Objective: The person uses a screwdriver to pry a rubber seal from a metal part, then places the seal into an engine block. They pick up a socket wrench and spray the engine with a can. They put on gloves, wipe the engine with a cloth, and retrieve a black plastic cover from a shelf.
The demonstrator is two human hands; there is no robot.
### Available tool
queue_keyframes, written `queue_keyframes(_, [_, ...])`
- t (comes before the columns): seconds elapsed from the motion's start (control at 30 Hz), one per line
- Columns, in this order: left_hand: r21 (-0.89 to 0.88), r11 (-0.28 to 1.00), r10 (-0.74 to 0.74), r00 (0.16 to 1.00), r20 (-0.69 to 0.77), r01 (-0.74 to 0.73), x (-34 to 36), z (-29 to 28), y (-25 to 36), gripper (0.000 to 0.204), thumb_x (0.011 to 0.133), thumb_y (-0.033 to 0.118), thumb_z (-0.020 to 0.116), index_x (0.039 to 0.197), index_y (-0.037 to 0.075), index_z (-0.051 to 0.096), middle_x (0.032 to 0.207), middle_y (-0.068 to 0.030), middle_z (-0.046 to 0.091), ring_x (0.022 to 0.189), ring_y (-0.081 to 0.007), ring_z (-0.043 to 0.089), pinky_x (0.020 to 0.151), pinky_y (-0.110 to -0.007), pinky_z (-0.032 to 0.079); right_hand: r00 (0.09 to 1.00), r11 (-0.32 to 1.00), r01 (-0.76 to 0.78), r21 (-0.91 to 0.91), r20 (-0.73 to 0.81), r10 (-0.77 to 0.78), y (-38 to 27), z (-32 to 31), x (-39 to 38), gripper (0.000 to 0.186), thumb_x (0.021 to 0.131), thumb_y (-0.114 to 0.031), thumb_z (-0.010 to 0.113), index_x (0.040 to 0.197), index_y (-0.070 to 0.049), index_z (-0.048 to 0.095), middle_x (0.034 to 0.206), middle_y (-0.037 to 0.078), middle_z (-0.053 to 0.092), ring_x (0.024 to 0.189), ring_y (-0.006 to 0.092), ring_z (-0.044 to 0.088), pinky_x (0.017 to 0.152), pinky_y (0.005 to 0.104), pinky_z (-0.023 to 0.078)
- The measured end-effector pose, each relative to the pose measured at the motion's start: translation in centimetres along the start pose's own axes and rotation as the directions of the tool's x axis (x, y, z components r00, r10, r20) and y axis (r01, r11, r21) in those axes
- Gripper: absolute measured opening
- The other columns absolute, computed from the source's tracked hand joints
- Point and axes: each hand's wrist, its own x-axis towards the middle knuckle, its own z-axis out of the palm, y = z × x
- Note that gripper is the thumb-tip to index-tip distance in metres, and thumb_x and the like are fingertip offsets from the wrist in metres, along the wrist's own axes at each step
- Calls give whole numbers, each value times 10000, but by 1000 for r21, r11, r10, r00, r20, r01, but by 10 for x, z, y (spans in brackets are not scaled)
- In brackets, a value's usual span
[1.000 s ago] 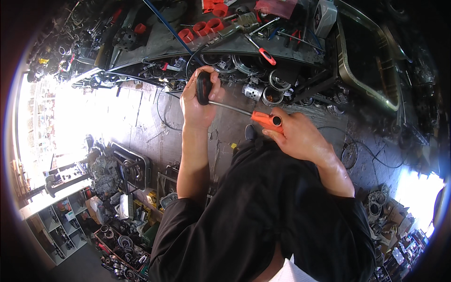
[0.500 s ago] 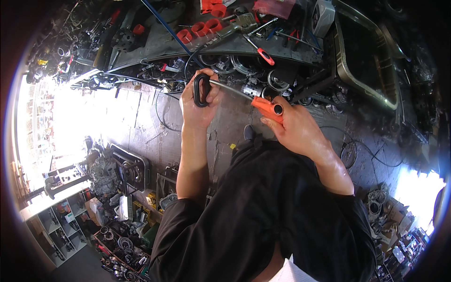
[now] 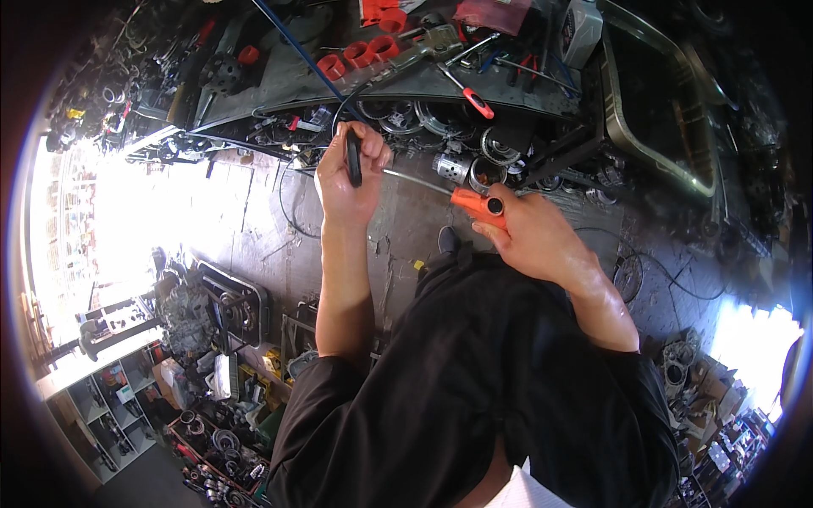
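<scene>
Between the thumb and fingers of my left hand (image 3: 356, 190) is a black ring-like part (image 3: 354, 159), turned almost edge-on. My right hand (image 3: 538, 233) is wrapped round an orange air blow gun (image 3: 476, 205). From the gun a long thin metal nozzle (image 3: 419, 181) points left, its tip ending beside the fingers of my left hand. Whether the tip touches the ring cannot be made out. Both hands are held in the air, short of the workbench edge.
Across the top stands a dark workbench (image 3: 279, 80) with red rings (image 3: 359, 54), a red-handled ratchet (image 3: 478, 102) and a grey bottle (image 3: 582, 34). Metal gear parts (image 3: 500, 146) lie below its edge. A metal-rimmed tray (image 3: 622, 127) is at right, a grey shelf unit (image 3: 106, 415) at lower left.
My left hand has turned the black ring from an open oval to nearly edge-on. The blow gun has shifted slightly left and down.
</scene>
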Motion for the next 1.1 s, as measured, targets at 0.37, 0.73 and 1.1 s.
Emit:
queue_keyframes(0.37, [-59, 997, -45, 999, 8, 45, -3, -7, -1, 338, 1060, 331, 495, 1024, 34, 652, 1008, -206, 703, 1017, -402, 684, 958, -516, 532, 998, 998, -60, 15, -1, 60, -11, -2, 16, 348, 941, -241, 672, 1123, 31, 555, 835, 268, 679, 850, 458, 668, 747, 531, 514])
queue_keyframes(0.73, [7, 998, -65, 993, -102, 66, -4, -2, -1, 311, 1062, 314, 494, 993, 39, 621, 1050, -240, 710, 990, -399, 706, 903, -503, 571, 996, 1000, 16, 18, 85, -17, 1, 12, 15, 483, 945, -317, 690, 1236, 35, 534, 795, 278, 655, 814, 479, 643, 726, 541, 487])
queue_keyframes(1.1, [222, 972, 119, 971, -207, -72, 2, -4, 1, 148, 1031, 186, 547, 974, 49, 550, 950, -206, 693, 730, -264, 647, 655, -381, 518, 999, 1000, -17, -12, 34, 17, 0, 8, 16, 370, 941, -271, 677, 1128, 23, 551, 853, 259, 677, 868, 458, 661, 768, 531, 505])
